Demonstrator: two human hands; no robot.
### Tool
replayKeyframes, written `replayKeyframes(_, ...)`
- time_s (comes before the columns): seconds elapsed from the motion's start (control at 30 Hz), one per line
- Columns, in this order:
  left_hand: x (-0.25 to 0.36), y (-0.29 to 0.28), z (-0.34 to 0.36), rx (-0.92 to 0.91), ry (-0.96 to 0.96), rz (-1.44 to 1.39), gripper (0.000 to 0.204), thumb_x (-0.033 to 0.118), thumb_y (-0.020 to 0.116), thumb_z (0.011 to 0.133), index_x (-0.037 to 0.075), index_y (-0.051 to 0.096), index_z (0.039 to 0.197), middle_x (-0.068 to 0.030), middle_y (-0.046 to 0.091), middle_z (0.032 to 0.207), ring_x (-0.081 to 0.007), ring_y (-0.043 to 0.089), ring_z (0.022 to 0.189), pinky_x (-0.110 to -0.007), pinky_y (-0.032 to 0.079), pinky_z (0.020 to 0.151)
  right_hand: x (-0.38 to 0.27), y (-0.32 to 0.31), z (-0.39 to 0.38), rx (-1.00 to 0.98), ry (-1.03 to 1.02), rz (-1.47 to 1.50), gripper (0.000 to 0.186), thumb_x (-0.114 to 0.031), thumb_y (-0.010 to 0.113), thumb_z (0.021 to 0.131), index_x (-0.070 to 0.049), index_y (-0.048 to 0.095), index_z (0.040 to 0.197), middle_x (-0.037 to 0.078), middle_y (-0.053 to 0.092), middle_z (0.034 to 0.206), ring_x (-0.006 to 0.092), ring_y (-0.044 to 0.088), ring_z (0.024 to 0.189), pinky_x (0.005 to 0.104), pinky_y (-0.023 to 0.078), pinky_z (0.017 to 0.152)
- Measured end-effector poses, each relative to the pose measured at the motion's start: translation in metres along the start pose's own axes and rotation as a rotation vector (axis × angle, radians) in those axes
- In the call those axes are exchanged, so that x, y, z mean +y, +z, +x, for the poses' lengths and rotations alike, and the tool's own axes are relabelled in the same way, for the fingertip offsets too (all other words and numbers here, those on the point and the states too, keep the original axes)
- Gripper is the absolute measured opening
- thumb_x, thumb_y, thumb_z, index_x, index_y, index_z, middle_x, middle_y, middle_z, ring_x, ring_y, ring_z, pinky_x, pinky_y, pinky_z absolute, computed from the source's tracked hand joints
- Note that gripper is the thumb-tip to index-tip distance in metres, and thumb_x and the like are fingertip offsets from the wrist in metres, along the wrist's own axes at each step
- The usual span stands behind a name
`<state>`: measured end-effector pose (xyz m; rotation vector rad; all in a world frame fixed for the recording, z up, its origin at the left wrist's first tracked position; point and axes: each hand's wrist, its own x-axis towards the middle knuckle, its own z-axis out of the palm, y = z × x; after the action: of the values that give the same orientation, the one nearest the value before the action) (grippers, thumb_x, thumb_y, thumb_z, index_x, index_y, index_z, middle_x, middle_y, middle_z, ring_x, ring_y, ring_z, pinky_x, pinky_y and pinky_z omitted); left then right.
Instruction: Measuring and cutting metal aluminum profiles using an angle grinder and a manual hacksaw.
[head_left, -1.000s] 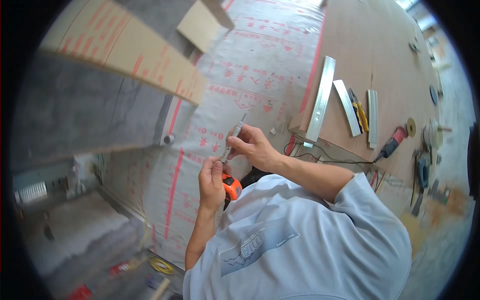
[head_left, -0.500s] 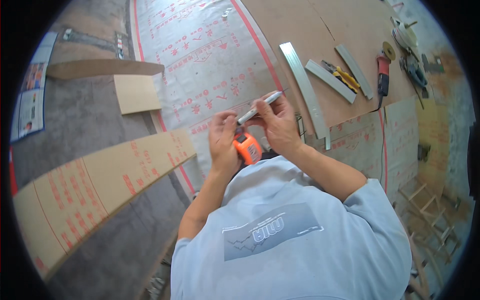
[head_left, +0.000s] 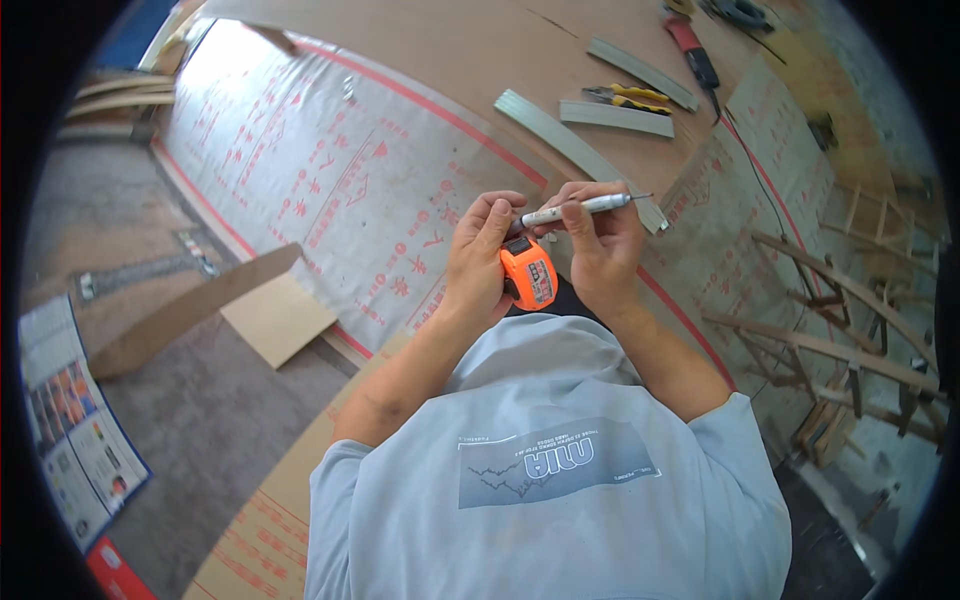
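Note:
My right hand is closed round a slim white pen, its thumb along the barrel. A thin dark tip sticks out past the fingers at the pen's right end. My left hand is closed beside it, thumb and fingertips at the pen's dark left end. An orange tape measure sits against the left hand's fingers, just below the pen, held in front of my waist. The fingers behind it are mostly hidden.
Ahead lies a sheet-covered surface with red print. On the brown board are pale metal strips, yellow-handled pliers and a red angle grinder. Wooden frames stand to the right. A light square panel lies left.
The view has swung to the right, so the wooden frames show more. Both hands, still with the pen and tape measure, appear slightly further right; the pen lies flatter.

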<state>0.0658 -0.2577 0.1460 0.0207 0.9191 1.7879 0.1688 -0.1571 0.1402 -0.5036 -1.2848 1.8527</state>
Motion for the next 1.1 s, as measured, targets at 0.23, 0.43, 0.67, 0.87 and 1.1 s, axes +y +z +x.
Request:
replayKeyframes(0.23, -0.019, 0.026, 0.049, -0.084, 0.017, 0.210, 0.021, 0.023, 0.049, 0.109, 0.003, 0.055, 0.116, -0.0004, 0.055, 0.087, -0.0068, 0.054, 0.073, -0.023, 0.049, 0.064, 0.004, -0.042, 0.020, 0.149, 0.026, 0.141, 0.019, -0.017, 0.064, 0.101, -0.002, 0.054, 0.105, 0.009, 0.063, 0.099, 0.0162, 0.070, 0.087, 0.0311, 0.065, 0.074)
replayKeyframes(0.43, -0.038, 0.047, 0.091, -0.146, 0.177, 0.581, 0.019, 0.019, 0.047, 0.110, 0.002, 0.054, 0.115, 0.0003, 0.054, 0.087, -0.0046, 0.052, 0.076, -0.021, 0.047, 0.067, 0.003, -0.076, 0.035, 0.310, 0.125, 0.253, 0.014, -0.016, 0.061, 0.103, -0.005, 0.054, 0.105, 0.010, 0.063, 0.098, 0.0181, 0.070, 0.085, 0.0310, 0.064, 0.073)
replayKeyframes(0.67, -0.059, 0.045, 0.143, -0.198, -0.022, 0.685, 0.018, 0.016, 0.050, 0.107, 0.000, 0.053, 0.116, -0.0022, 0.058, 0.091, -0.0082, 0.054, 0.081, -0.026, 0.049, 0.070, 0.026, -0.101, 0.045, 0.560, 0.264, 0.360, 0.014, -0.017, 0.059, 0.104, -0.007, 0.056, 0.113, 0.010, 0.067, 0.099, 0.0176, 0.070, 0.086, 0.0280, 0.061, 0.072)
replayKeyframes(0.87, -0.035, 0.022, 0.199, -0.268, -0.322, 0.757, 0.016, 0.014, 0.055, 0.105, 0.004, 0.052, 0.118, -0.0022, 0.058, 0.089, -0.0099, 0.056, 0.083, -0.026, 0.049, 0.073, 0.036, -0.112, 0.016, 0.500, 0.342, -0.632, 0.014, -0.016, 0.064, 0.101, -0.004, 0.060, 0.106, 0.009, 0.072, 0.093, 0.0180, 0.071, 0.082, 0.0309, 0.056, 0.069)
replayKeyframes(1.1, 0.010, 0.027, 0.230, -0.800, -0.778, 0.899, 0.071, 0.013, 0.079, 0.089, 0.004, 0.032, 0.140, -0.0070, 0.058, 0.101, -0.0134, 0.055, 0.095, -0.028, 0.048, 0.083, 0.061, -0.074, 0.053, 0.747, 0.575, -0.706, 0.024, -0.012, 0.074, 0.092, -0.003, 0.052, 0.086, 0.007, 0.068, 0.072, 0.0136, 0.065, 0.068, 0.0326, 0.050, 0.060)
